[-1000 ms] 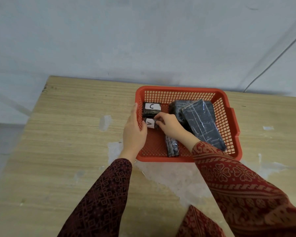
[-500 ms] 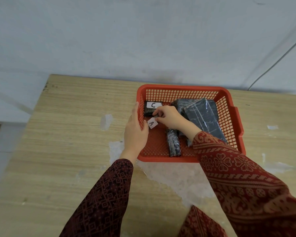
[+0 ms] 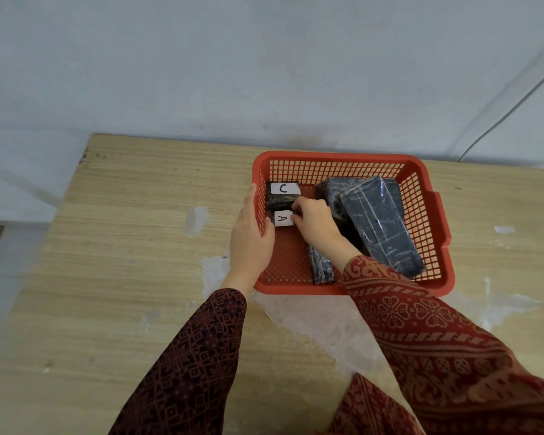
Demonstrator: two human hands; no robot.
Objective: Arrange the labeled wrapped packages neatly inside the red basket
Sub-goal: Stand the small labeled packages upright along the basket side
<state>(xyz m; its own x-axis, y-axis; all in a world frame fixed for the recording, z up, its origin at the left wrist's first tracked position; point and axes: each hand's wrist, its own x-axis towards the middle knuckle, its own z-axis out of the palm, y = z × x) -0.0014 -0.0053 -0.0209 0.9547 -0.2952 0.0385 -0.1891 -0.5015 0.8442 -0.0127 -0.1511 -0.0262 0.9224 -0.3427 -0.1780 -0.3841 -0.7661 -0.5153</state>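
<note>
Packages all sit inside the basket already, so what remains is squaring them up, and the one in hand is package A. Your right hand is curled over it with fingertips pinching at the right edge of its white label, holding it just near of package C, which lies in the far left corner. Your left hand wraps the left wall of the basket, thumb inside the rim and fingers outside, and steadies it on the table. That brace looks worth having, since a light mesh basket would likely slide when you push against it. Grip A by its body rather than the paper, because the label could peel or crease. Press A flush against the left wall and snug against C, label up and reading the same way as C. To the right, a large package leans tilted across a dark bundle, and a narrow package lies near the front wall; these probably need laying flat afterwards, so leave A tight to the left to save floor space.
</note>
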